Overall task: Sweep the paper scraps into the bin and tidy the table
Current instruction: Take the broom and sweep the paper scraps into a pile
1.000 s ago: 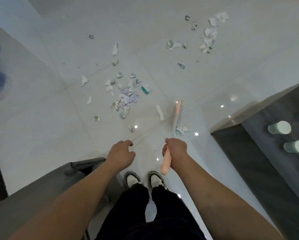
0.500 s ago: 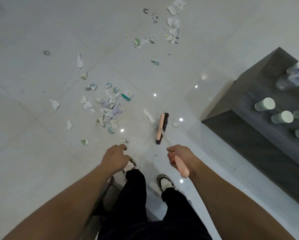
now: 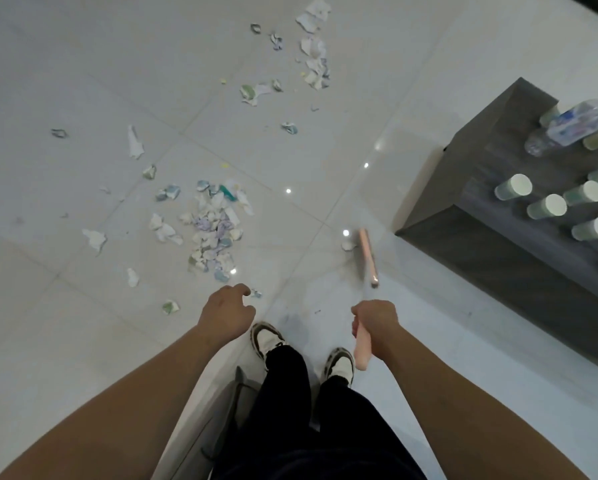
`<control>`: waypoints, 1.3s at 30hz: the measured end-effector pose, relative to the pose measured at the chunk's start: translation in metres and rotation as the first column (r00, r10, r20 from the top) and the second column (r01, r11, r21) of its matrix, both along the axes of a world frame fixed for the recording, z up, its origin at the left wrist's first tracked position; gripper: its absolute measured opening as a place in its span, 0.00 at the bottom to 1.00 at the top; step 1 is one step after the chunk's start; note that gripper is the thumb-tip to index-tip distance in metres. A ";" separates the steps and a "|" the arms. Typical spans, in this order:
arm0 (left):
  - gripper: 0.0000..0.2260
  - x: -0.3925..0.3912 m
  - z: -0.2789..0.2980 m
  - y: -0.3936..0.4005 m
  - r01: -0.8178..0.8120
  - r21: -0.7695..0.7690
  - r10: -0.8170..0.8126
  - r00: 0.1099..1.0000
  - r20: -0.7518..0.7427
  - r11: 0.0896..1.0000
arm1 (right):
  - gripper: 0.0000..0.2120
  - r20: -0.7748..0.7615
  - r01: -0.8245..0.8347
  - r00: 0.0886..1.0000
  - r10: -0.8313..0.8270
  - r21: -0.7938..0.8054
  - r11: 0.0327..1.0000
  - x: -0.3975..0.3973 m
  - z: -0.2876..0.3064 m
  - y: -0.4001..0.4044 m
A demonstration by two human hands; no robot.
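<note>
Torn paper scraps lie across the white tiled floor, with one dense pile ahead of me and a looser cluster farther off. My right hand grips the pink handle of a broom. Its pink head rests on the floor to the right of the pile, beside a single scrap and close to the dark table. My left hand hovers over the floor with loosely curled fingers, holding nothing.
A dark grey low table stands at the right, carrying several pale green paper cups and a plastic water bottle lying on its side. A grey object sits by my left leg. My shoes stand on the tiles.
The broom head has swung from near the scrap pile to the right, toward the table. The view shifted slightly, showing more of the table top.
</note>
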State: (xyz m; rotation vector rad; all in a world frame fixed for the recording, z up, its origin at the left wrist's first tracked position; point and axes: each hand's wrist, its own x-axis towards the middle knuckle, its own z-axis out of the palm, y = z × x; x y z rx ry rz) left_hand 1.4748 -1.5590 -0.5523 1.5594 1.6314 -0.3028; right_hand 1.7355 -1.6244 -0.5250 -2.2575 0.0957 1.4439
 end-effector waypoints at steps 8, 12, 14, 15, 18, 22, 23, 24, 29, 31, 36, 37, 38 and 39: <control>0.20 -0.009 -0.012 -0.017 -0.014 -0.046 0.014 1.000 0.008 0.999 | 0.05 -0.144 -0.148 0.981 0.133 -0.100 0.984 0.006 -0.002 -0.022; 0.20 -0.003 -0.012 -0.015 -0.013 -0.037 0.014 1.000 0.023 0.999 | 0.21 -0.314 -0.138 0.938 0.145 0.045 0.989 0.005 0.011 -0.011; 0.20 -0.002 -0.011 -0.014 -0.026 -0.031 0.027 0.999 0.029 0.999 | 0.21 -0.324 -0.129 0.934 0.148 0.080 0.988 -0.006 0.013 -0.002; 0.20 -0.003 -0.010 -0.013 -0.035 -0.026 0.036 0.999 0.029 0.999 | 0.20 -0.299 -0.133 0.942 0.151 0.079 0.988 -0.016 0.013 0.002; 0.20 -0.009 -0.009 -0.015 -0.065 -0.009 0.065 0.998 0.019 0.998 | 0.10 -0.204 -0.134 0.970 0.135 0.019 0.991 -0.046 0.011 0.004; 0.20 -0.019 -0.011 -0.024 -0.118 -0.024 0.118 0.993 -0.001 0.993 | 0.04 -0.116 -0.135 0.985 0.130 -0.037 0.990 -0.064 0.002 -0.023; 0.21 -0.020 -0.013 -0.028 -0.134 -0.029 0.134 0.991 -0.007 0.991 | 0.05 -0.126 -0.111 0.987 0.102 -0.064 0.992 -0.067 0.000 -0.032; 0.21 -0.021 -0.014 -0.032 -0.150 -0.036 0.149 0.989 -0.012 0.988 | 0.05 -0.152 -0.091 0.985 0.076 -0.095 0.991 -0.069 -0.001 -0.039; 0.21 -0.018 -0.016 -0.056 -0.225 -0.075 0.224 0.974 -0.022 0.971 | 0.07 -0.525 0.097 0.836 -0.158 -0.142 0.985 -0.070 -0.007 -0.045; 0.21 -0.015 -0.015 -0.064 -0.259 -0.069 0.258 0.966 -0.031 0.963 | 0.07 -0.634 0.169 0.746 -0.203 -0.114 0.979 -0.064 -0.009 -0.034; 0.21 -0.008 -0.007 -0.085 -0.346 -0.040 0.343 0.937 -0.063 0.937 | 0.06 -0.655 0.082 0.754 -0.050 0.018 0.996 -0.048 -0.006 -0.007; 0.21 -0.005 -0.005 -0.091 -0.357 -0.032 0.354 0.932 -0.076 0.933 | 0.06 -0.633 0.060 0.774 -0.013 0.052 0.997 -0.043 -0.003 -0.004; 0.21 -0.001 -0.003 -0.096 -0.370 -0.029 0.366 0.927 -0.087 0.929 | 0.08 -0.601 0.035 0.799 0.020 0.079 0.996 -0.037 0.000 -0.003; 0.21 0.004 -0.001 -0.103 -0.382 -0.028 0.378 0.921 -0.095 0.924 | 0.13 -0.562 0.004 0.826 0.051 0.095 0.995 -0.029 0.004 -0.002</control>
